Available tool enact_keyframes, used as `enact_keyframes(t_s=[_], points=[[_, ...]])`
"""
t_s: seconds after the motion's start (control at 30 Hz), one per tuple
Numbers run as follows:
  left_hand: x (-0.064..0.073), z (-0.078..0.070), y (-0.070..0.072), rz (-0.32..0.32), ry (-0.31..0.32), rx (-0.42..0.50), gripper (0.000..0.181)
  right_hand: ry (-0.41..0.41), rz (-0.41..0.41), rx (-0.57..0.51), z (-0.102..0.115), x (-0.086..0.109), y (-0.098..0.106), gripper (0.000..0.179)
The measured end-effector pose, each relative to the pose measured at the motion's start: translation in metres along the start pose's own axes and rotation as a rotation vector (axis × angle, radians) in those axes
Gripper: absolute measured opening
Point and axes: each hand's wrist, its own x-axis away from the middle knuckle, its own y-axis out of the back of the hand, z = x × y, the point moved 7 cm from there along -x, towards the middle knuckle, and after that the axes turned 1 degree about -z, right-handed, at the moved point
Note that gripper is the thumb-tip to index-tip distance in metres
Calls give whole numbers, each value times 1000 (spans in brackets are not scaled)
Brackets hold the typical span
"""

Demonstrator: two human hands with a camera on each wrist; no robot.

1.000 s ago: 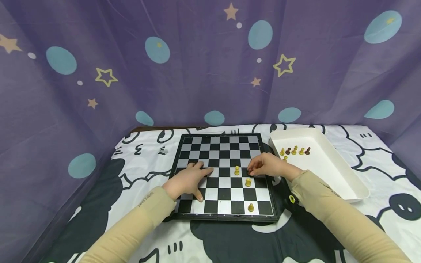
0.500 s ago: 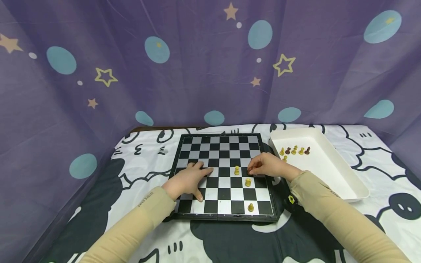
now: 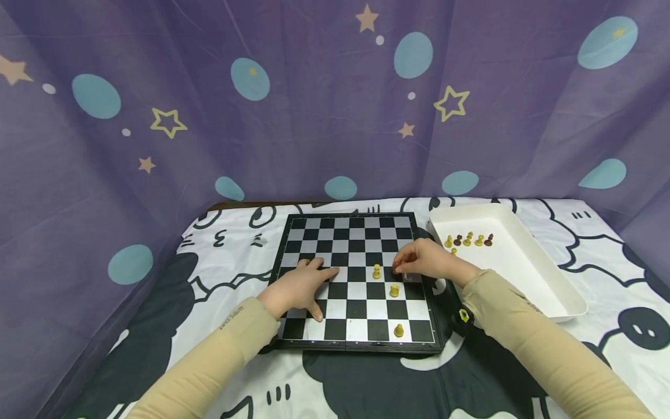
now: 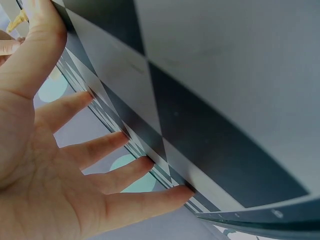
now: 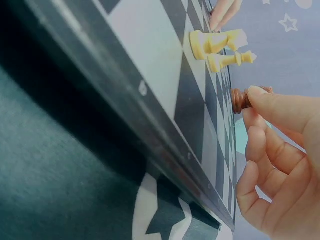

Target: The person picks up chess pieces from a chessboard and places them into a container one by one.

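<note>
My right hand (image 3: pixel 425 259) pinches a brown chess piece (image 5: pixel 240 101) between thumb and index finger, over the right side of the chessboard (image 3: pixel 357 303). Its top is mostly covered by the fingers, and I cannot tell whether its base touches the board. Close by stand a pale yellow piece with a pointed top (image 3: pixel 377 271) and a yellow knight (image 5: pixel 217 44). Another small yellow piece (image 3: pixel 399 330) stands by the near edge. Fingers spread, my left hand (image 3: pixel 299 286) rests on the left part of the board.
Right of the board lies a white tray (image 3: pixel 528 278) with several yellow and brown chess pieces (image 3: pixel 468 239) near its left wall. A cartoon-print cloth (image 3: pixel 361 384) covers the table. Behind it hangs a purple curtain (image 3: pixel 314 139) with stars.
My right hand has risen slightly while still pinching the brown chess piece. My left hand and the standing yellow pieces have kept their places.
</note>
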Motion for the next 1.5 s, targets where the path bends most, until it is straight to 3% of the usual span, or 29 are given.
enact_keyframes(t_s=[0.4, 0.97, 1.5], points=[[0, 0, 0, 3, -3, 2, 102, -12, -23, -70, 1, 5, 11, 11], [-1, 1, -1, 18, 8, 15, 101, -17, -79, -19, 4, 16, 36, 18], [2, -1, 1, 16, 16, 11, 100, -56, -219, 63, -5, 38, 86, 14]])
